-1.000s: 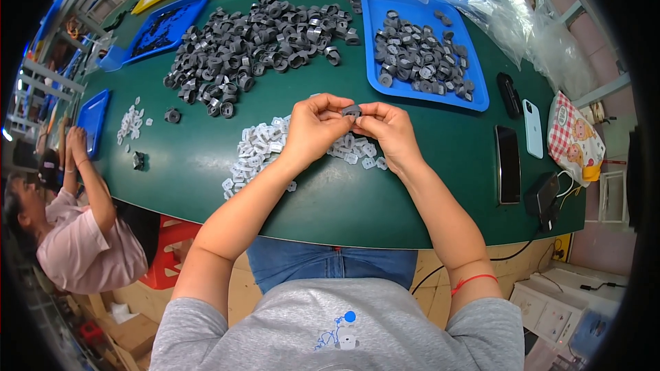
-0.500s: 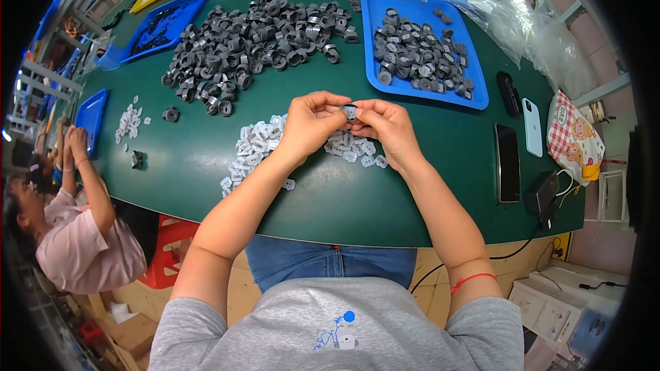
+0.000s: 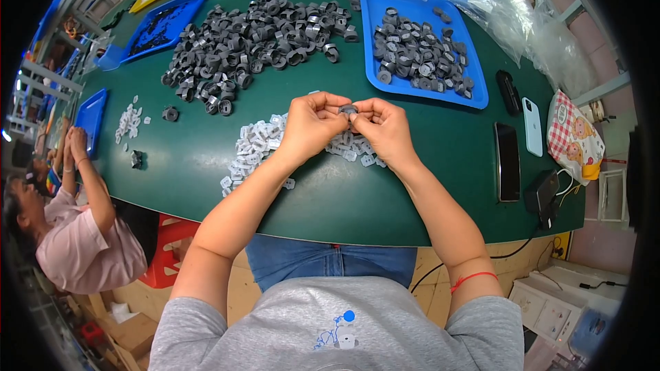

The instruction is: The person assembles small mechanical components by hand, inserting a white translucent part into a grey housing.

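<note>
My left hand (image 3: 311, 124) and my right hand (image 3: 380, 127) meet over the green table (image 3: 323, 192), both pinching one small dark grey ring part (image 3: 348, 109) between their fingertips. Under and around the hands lies a scatter of small white flat pieces (image 3: 258, 143). Farther back spreads a big heap of dark grey ring parts (image 3: 247, 45). A blue tray (image 3: 392, 82) at the back right holds several more grey ring parts (image 3: 419, 55).
Two phones (image 3: 507, 161) (image 3: 532, 126), a small black device (image 3: 509, 92) and a black charger (image 3: 543, 192) lie at the right. Clear plastic bags (image 3: 481, 0) sit at the back right. More blue trays (image 3: 161, 17) and another person (image 3: 75, 233) are at the left.
None of note: both hands stay together on the small grey part, with only slight finger shifts.
</note>
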Tool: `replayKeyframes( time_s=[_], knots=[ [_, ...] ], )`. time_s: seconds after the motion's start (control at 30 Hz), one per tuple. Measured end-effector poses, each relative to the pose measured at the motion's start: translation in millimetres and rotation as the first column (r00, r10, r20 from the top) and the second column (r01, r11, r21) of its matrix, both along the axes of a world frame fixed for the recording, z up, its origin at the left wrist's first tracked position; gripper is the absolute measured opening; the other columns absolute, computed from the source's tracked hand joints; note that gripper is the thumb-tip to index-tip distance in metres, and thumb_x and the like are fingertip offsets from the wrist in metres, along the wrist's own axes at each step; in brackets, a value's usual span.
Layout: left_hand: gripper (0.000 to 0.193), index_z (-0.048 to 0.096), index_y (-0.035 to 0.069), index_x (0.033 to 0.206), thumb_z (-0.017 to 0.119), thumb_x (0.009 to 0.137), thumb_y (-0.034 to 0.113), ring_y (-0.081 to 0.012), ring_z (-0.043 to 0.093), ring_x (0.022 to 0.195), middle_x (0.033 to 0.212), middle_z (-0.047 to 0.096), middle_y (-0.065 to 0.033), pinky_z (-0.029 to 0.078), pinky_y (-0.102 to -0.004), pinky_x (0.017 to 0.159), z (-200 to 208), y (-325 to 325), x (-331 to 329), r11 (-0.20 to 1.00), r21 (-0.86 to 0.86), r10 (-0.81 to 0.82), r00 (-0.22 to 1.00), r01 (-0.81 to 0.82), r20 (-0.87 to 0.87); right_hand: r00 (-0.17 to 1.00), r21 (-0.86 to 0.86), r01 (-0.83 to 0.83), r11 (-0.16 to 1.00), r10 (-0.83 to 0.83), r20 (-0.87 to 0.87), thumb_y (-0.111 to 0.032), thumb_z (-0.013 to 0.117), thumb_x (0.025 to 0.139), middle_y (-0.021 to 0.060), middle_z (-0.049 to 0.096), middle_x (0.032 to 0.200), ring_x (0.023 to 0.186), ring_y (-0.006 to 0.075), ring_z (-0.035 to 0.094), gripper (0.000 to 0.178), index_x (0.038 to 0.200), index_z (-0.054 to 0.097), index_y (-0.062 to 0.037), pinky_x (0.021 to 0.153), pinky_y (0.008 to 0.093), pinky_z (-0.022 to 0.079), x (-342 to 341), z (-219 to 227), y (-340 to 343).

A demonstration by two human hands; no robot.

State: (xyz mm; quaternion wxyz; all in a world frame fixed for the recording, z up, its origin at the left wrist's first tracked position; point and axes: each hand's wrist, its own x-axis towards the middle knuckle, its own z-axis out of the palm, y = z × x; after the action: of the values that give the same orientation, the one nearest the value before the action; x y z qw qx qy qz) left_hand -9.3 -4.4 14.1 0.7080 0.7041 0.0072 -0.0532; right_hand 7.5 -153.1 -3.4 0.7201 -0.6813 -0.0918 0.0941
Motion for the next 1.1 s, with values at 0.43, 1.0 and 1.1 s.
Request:
replayKeyframes(
  time_s=[0.43,1.0,1.1],
  knots=[
    [0.028,0.053,-0.001,0.106,0.061,0.079,0.004,-0.0105,0.056,0.086,0.096,0.058,-0.0052,0.047,-0.0241,0.079,12,11,3,0.883,-0.468,-0.141,0.976,0.049,-0.164,0.538,-0.217,0.344,0.914,-0.002,0.843,0.006,0.059,0.067,0.0091,0.056,0.09,0.078,0.0193,0.059,0.021,0.085,0.059,-0.0039,0.067,0.0258,0.05,1,11,-9],
    [0.023,0.062,-0.001,0.1,0.06,0.077,-0.003,-0.0117,0.056,0.088,0.095,0.06,-0.0056,0.045,-0.0232,0.078,-4,5,4,0.99,-0.104,-0.086,0.99,0.097,0.109,0.992,0.149,-0.055,0.987,0.071,-0.101,-0.001,0.058,0.078,0.0087,0.058,0.088,0.078,0.0126,0.059,0.029,0.105,0.053,0.0079,0.07,0.0236,0.05,4,10,-11],
    [0.022,0.062,-0.002,0.099,0.059,0.078,-0.005,-0.0114,0.055,0.086,0.093,0.059,-0.0041,0.045,-0.0226,0.077,-2,2,2,0.988,-0.134,-0.064,0.995,0.073,0.076,0.985,0.198,-0.052,0.979,0.083,-0.15,-0.001,0.058,0.078,0.0078,0.058,0.086,0.077,0.0124,0.059,0.03,0.106,0.053,0.0078,0.069,0.024,0.05,5,12,-11]
  ],
)
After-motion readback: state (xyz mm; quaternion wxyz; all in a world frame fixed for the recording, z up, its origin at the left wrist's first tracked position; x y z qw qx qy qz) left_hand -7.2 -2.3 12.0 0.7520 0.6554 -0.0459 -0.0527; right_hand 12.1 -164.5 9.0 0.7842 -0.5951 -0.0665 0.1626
